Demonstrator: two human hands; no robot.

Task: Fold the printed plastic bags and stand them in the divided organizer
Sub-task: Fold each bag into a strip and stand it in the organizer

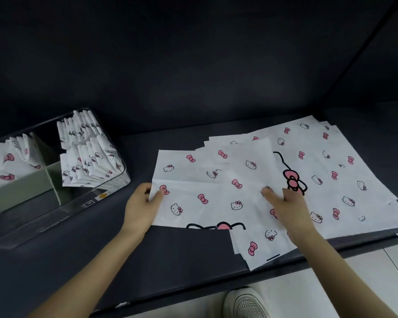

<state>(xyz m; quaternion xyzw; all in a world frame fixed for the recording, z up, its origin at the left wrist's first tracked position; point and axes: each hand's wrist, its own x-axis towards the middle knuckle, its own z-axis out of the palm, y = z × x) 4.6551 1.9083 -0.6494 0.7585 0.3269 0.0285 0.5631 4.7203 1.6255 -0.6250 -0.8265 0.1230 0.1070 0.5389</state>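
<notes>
The job looks about half done. In the left of the frame sits the clear organizer (122, 177). Lots of folded bags (90, 161) already stand in its far right parts, and more lie in the left part. The near parts look bare, as far as I can see.

On the right of the dark desk (182, 253) lies a pile of flat bags (331, 171), spread out like a fan. These are not folded yet, so there is plenty left to do.

The top bag (205, 187) is in the middle of the frame, pulled a bit to the left of the pile. The left hand (145, 200) pinches its left edge, thumb on top. The right hand (285, 207) lies on its right side with fingers mostly straight, pressing it down and gripping nothing. I think the fold is about to start.

A shoe (246, 304) shows at the bottom.
</notes>
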